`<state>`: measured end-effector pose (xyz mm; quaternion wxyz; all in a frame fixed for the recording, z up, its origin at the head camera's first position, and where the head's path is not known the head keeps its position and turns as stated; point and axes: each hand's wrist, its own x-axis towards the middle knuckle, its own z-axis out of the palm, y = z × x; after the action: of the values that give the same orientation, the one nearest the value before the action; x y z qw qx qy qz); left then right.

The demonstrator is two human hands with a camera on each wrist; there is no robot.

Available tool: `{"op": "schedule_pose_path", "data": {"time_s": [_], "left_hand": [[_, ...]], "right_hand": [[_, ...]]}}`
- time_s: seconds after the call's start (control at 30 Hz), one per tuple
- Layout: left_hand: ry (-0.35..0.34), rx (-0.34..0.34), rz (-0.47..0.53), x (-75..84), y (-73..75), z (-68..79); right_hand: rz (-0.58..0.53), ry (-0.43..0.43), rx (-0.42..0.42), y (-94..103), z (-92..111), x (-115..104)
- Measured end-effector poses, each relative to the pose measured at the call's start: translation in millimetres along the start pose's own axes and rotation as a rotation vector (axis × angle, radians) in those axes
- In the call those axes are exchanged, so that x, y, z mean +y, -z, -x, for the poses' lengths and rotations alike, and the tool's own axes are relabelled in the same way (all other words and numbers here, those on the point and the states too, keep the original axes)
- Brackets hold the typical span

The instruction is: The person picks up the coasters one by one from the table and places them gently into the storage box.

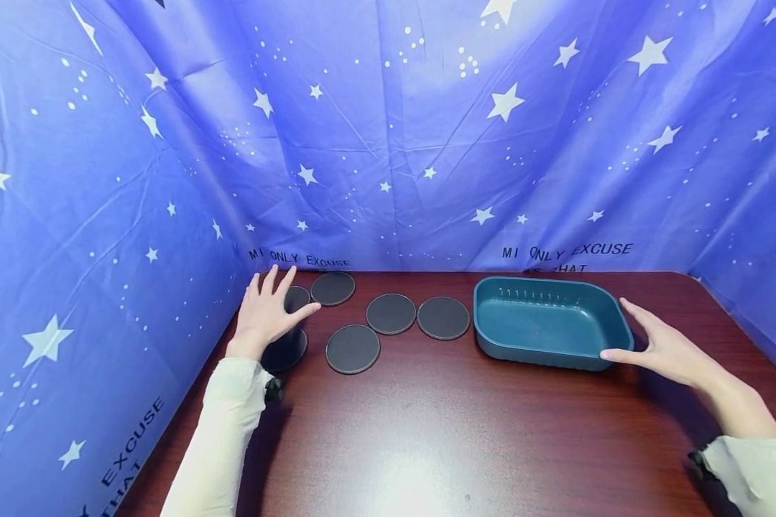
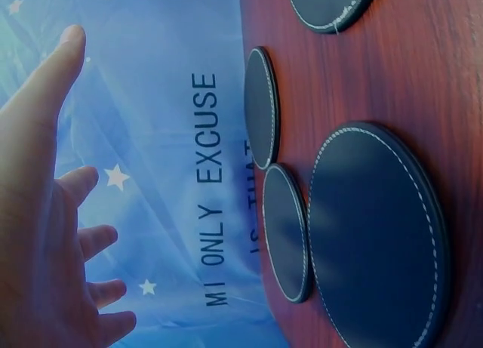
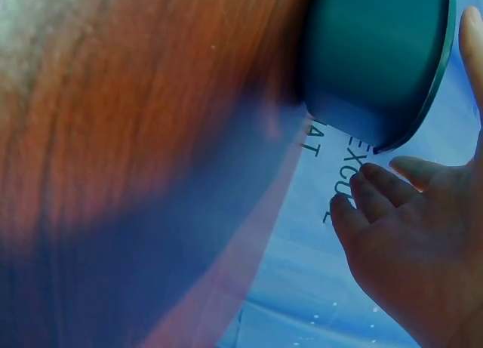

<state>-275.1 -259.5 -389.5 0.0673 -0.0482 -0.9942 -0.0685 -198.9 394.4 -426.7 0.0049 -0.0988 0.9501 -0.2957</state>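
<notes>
Your left hand (image 1: 265, 310) hovers flat, fingers spread, over round dark stitched leather coasters (image 1: 352, 349); right hand (image 1: 662, 346), fingers straight, touches teal plastic tray (image 1: 611, 323).

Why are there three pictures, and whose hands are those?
They are one person's two bare hands. The big picture comes from a camera on the person's head; the other two come from cameras on each wrist. On the dark wooden table lie round black coasters and a teal tray. The left hand is spread open above the coasters at the left. The right hand is open beside the tray's right end; its thumb is at the rim. Neither hand holds anything. Blue star cloth hangs behind.
</notes>
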Motion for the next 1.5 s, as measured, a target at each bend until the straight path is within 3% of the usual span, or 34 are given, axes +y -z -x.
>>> {"op": "schedule_pose_path", "data": {"time_s": [0.47, 0.9, 1.5], "left_hand": [[0.052, 0.012, 0.094, -19.7, -0.9, 13.5], [0.101, 0.004, 0.158, -49.5, 5.4, 32.1], [0.108, -0.061, 0.375, -76.8, -28.1, 55.1]], "right_hand": [[-0.022, -0.056, 0.002, -1.1, 3.4, 2.4], [-0.023, -0.063, -0.012, -4.1, 2.7, 2.6], [-0.027, -0.06, -0.013, -4.6, -1.7, 2.3]]}}
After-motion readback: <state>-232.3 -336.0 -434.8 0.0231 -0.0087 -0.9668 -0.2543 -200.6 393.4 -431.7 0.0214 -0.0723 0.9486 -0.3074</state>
